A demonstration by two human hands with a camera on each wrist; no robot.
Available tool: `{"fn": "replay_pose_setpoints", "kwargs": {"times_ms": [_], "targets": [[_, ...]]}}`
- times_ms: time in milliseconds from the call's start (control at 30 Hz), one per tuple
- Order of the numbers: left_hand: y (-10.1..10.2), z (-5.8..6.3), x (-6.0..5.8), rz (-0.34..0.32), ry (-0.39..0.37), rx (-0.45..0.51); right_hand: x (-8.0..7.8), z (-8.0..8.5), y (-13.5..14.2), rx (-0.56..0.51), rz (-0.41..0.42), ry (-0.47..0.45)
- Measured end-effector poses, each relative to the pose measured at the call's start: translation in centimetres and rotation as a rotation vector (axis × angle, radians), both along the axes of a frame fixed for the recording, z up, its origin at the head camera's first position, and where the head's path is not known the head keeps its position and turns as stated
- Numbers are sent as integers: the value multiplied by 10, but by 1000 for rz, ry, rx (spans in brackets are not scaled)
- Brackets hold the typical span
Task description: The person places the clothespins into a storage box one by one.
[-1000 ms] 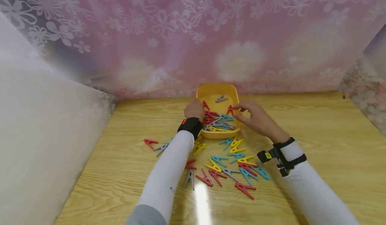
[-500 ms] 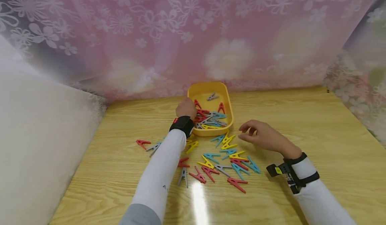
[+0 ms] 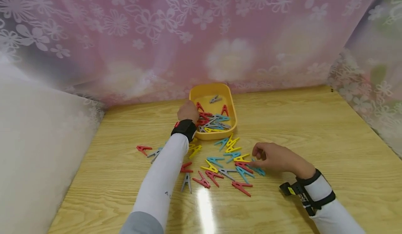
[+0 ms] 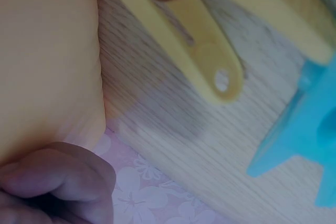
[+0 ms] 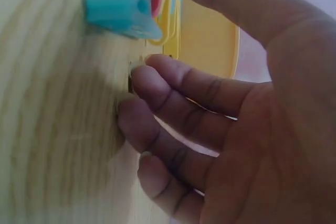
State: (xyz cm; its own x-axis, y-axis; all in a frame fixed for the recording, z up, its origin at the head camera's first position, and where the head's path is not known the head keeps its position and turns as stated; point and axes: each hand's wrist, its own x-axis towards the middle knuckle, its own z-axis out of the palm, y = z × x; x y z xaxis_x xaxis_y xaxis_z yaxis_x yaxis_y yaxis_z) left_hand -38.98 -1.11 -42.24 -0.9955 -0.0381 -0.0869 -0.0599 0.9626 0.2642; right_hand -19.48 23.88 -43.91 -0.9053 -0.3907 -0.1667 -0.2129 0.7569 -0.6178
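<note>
A yellow plastic bin (image 3: 233, 112) stands at the back of the wooden table with several clothespins in its near half. My left hand (image 3: 188, 111) grips the bin's left side; its curled fingers (image 4: 63, 182) are against the yellow wall in the left wrist view, the grip partly hidden. On the right, my right hand (image 3: 277, 159) hovers low over the table, thumb and fingers apart and holding nothing. Just by its thumb lies a blue clothespin (image 3: 259, 171), seen larger as the blue clothespin (image 5: 123, 10) in the right wrist view. A red clothespin (image 3: 243, 166) lies beside it.
Several loose clothespins spread in front of the bin, including a yellow clothespin (image 3: 195, 151) near the left forearm and a red clothespin (image 3: 143, 149) farther left. A pink flowered cloth (image 3: 176, 52) hangs behind the table. A pale wall (image 3: 37, 140) bounds the left.
My right hand has left the red clothespin in the bin and come down toward the table beside the loose clothespins. The left hand stays at the bin. The head view has shifted.
</note>
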Motion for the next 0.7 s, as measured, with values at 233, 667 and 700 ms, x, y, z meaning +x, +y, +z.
{"fn": "replay_pose_setpoints", "kwargs": {"times_ms": [233, 667, 700], "targets": [[-1, -1, -3, 5, 9, 2, 5, 2, -9, 128, -49, 8], [-2, -4, -4, 0, 22, 12, 14, -1, -22, 251, -139, 136], [-1, -3, -4, -1, 23, 13, 15, 0, -21, 248, -146, 135]]}}
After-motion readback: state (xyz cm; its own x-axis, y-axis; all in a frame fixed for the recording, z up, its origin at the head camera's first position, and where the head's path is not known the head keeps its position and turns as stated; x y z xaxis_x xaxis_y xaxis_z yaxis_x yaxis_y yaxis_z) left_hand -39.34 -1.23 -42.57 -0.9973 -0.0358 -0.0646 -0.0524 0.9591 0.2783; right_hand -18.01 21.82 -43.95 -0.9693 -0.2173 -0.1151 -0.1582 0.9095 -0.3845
